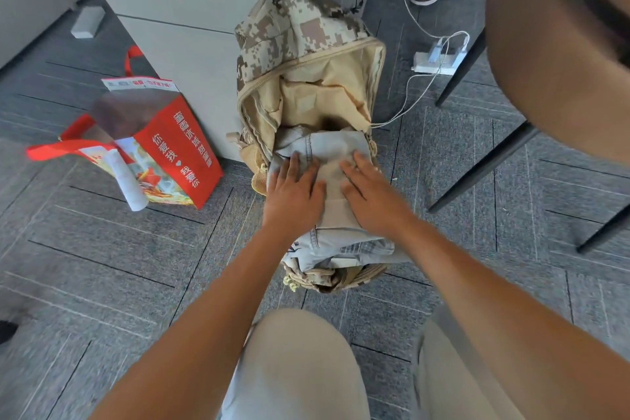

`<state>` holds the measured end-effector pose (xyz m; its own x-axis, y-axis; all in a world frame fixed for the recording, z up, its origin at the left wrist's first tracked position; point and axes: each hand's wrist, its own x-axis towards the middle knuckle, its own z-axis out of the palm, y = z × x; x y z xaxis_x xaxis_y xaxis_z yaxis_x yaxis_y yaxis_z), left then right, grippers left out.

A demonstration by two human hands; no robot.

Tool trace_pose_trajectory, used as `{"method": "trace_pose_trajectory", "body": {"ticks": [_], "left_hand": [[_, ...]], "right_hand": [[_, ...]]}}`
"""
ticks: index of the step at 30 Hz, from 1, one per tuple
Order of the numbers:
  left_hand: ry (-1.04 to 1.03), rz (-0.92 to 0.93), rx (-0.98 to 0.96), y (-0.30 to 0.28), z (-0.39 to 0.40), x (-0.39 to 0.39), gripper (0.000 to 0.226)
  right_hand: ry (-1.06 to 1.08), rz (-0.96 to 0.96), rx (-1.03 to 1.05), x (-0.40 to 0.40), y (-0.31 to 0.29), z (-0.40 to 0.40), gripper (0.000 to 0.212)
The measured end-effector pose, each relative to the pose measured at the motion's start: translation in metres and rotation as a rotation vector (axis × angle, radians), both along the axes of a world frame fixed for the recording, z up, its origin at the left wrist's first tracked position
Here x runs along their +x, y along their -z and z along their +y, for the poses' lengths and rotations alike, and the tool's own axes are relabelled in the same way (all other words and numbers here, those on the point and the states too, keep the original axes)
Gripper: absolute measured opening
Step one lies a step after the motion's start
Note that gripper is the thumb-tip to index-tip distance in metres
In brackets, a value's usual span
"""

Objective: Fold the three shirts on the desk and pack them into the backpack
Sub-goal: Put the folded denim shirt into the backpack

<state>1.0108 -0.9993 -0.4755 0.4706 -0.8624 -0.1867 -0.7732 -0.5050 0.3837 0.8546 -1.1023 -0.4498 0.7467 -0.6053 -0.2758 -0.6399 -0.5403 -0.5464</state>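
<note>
Shirts [327, 150], apparently folded, lie under both flat hands [335, 196] atop backpack [300, 34].

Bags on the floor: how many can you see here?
2. The open camouflage fabric backpack stands against the grey cabinet, a folded pale shirt being pressed in. The red paper shopping bag sits to its left. Others may be out of view.

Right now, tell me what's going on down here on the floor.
A person is packing a folded pale shirt into an open camouflage backpack lying on the grey carpet. The left hand and right hand both press flat on the shirt, which is partly inside the opening. A red shopping bag sits to the left.
</note>
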Motion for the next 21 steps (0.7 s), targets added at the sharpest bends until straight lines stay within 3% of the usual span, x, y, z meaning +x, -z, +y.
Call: {"method": "trace_pose_trajectory", "body": {"ticks": [5, 8, 11, 15, 21], "left_hand": [[0.017, 0.033, 0.093, 0.008, -0.015, 0.014, 0.066], [0.065, 0.01, 0.207, 0.007, -0.028, 0.022, 0.076], [0.018, 0.063, 0.233, 0.014, -0.039, 0.03, 0.066], [0.044, 0.02, 0.299, 0.021, -0.049, 0.033, 0.093], [-0.021, 0.06, 0.206, 0.02, -0.039, 0.025, 0.071]], "right_hand": [[-0.061, 0.08, -0.036, 0.017, 0.002, -0.017, 0.055], [-0.116, 0.138, -0.05, 0.028, -0.001, -0.029, 0.054], [-0.142, 0.19, -0.056, 0.036, 0.003, -0.039, 0.056], [-0.176, 0.264, -0.141, 0.043, 0.019, -0.049, 0.058], [-0.191, 0.274, -0.227, 0.042, 0.023, -0.045, 0.058]]}}
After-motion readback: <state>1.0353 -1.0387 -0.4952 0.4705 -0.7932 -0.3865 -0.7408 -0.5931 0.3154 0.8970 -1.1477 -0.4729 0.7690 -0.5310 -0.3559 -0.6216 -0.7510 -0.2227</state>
